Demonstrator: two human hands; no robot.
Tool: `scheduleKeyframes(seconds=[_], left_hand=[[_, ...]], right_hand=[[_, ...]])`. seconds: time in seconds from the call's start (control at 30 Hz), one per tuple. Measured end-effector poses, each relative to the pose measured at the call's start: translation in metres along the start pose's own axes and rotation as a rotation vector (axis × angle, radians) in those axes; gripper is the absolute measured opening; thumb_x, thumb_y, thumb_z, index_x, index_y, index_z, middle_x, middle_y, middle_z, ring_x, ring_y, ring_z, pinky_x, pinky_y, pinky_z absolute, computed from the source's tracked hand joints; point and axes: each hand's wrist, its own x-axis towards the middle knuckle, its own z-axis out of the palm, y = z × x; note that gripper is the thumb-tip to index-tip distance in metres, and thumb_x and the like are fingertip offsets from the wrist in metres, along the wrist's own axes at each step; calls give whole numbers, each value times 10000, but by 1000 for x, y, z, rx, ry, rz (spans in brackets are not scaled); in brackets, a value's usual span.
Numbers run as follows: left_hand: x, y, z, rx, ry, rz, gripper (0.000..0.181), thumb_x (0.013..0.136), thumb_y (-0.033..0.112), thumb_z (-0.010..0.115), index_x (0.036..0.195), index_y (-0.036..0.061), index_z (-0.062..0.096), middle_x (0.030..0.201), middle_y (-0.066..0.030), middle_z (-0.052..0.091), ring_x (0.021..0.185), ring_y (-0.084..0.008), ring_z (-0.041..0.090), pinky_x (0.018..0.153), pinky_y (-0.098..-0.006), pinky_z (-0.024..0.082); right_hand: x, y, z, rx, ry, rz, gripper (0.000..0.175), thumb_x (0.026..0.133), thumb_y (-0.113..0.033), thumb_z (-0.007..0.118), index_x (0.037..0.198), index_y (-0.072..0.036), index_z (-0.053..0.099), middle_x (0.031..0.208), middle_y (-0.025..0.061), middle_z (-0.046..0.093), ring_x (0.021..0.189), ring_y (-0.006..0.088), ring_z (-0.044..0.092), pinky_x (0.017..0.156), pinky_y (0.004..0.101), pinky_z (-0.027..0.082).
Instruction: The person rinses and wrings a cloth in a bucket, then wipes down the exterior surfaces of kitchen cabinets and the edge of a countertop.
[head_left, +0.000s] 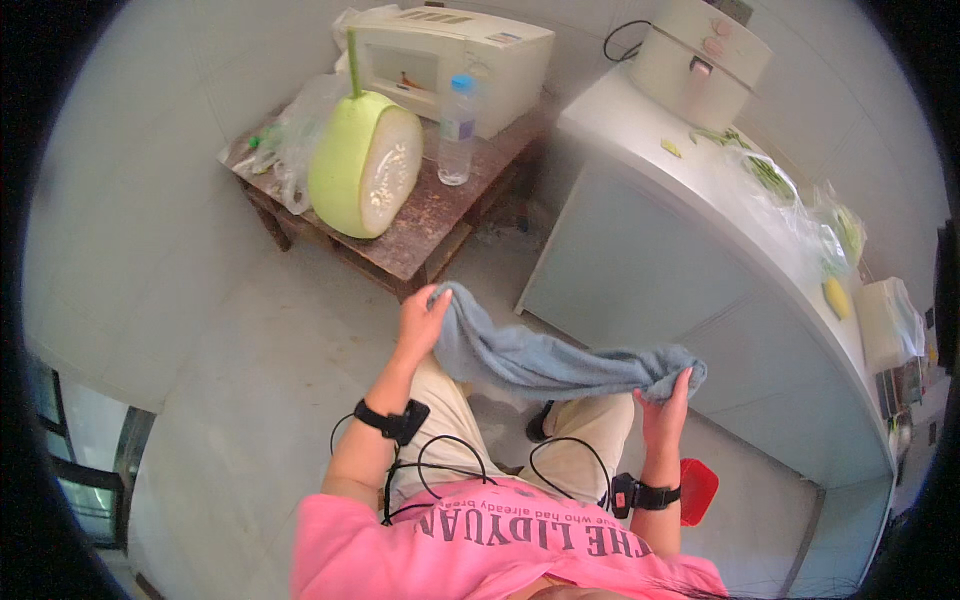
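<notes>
A blue-grey cloth (540, 360) hangs stretched between my two hands, above my knees. My left hand (424, 319) grips its left end, with the thumb on top. At the other end, the cloth is bunched in my right hand (666, 409), whose fingers are partly hidden by it. Beyond the cloth, a large cut green gourd (345, 169) with a pale seeded face stands on a worn wooden table (420, 232). Beside the gourd is a clear plastic bottle (456, 139) with a blue cap.
A white microwave oven (480, 56) and plastic bags (296, 142) share the wooden table. Along the right runs a white counter (675, 180) with a lidded cream appliance (701, 64), green beans (765, 169) and a yellow vegetable (835, 297). A red container (697, 491) is on the floor. Black cables cross my lap.
</notes>
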Motion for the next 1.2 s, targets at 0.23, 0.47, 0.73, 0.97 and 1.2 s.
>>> scheduleKeyframes(seconds=[0.23, 0.47, 0.73, 0.97, 1.2], left_hand=[[25, 44, 29, -758, 347, 123, 519, 846, 363, 512, 1274, 129, 335, 1281, -55, 362, 1083, -130, 383, 901, -304, 322], [50, 7, 126, -1537, -258, -477, 616, 839, 518, 375, 1306, 126, 287, 1335, -84, 315, 1206, -259, 321, 985, -447, 265], [141, -8, 225, -723, -298, 184, 448, 840, 265, 419, 1238, 58, 399, 1255, -142, 416, 1162, -291, 379, 985, -372, 279], [196, 48, 278, -366, -54, 430, 357, 745, 199, 458, 1043, 20, 536, 1065, -195, 529, 990, -368, 467, 893, -430, 338], [196, -40, 287, -621, -214, 59, 316, 768, 160, 432, 1017, -1, 544, 1068, -186, 537, 1014, -359, 470, 889, -411, 349]], right_hand=[[-13, -41, 24, 371, -28, -86, 470, 865, -483, 372, 1168, -127, 424, 1144, 46, 493, 962, 213, 506, 605, 346, 466], [30, -3, 2, -165, -208, -228, 404, 876, -395, 418, 1146, -95, 427, 1061, 63, 533, 868, 178, 527, 603, 312, 450], [114, -24, 42, -892, -225, -673, 436, 859, -239, 479, 1219, -3, 412, 1190, 146, 471, 1115, 215, 420, 941, 339, 312], [204, -102, 114, -1759, 130, -1790, 575, 861, -452, 375, 1261, -39, 368, 1323, 184, 329, 1245, 352, 260, 1006, 451, 210], [245, -105, 128, -1827, 277, -2026, 584, 883, -451, 287, 1230, 9, 383, 1233, 232, 424, 1120, 368, 432, 940, 439, 313]])
